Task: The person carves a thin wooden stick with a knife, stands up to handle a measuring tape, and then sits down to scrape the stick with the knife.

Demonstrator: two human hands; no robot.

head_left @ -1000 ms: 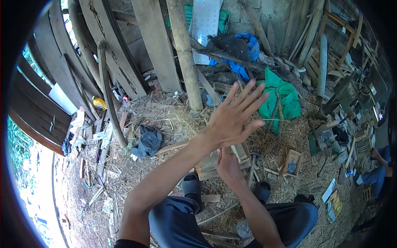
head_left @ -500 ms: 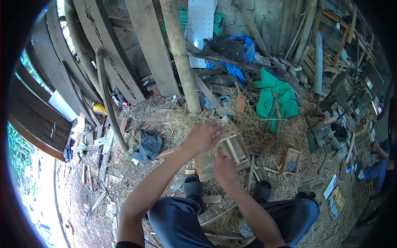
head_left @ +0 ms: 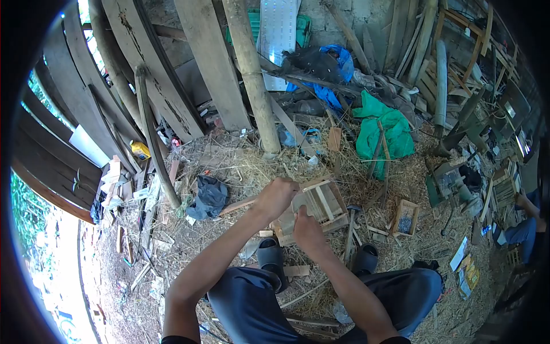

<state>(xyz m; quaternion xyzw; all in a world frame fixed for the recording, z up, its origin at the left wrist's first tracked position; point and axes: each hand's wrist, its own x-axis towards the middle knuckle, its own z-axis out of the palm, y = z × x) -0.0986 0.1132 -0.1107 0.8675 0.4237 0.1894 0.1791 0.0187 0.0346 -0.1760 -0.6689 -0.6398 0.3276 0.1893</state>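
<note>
My left hand is curled closed above the left part of a shallow wooden box-like frame with a pale slat across it. Lower and to the right, my right hand is also closed, its thumb pointing up, over the frame's near side. The two hands are a short way apart. Whatever is pinched in either hand is too small or hidden to make out. Right of the frame lies a hammer, its handle toward my right foot.
A small wooden box with dark bits inside stands to the right. A black plastic bag lies to the left, a green sack farther back. A bamboo post rises ahead. Another person's arm shows at far right.
My left hand has drawn in slightly lower, its fingers more tightly curled. The right hand has barely shifted. The whole view has moved a little.
</note>
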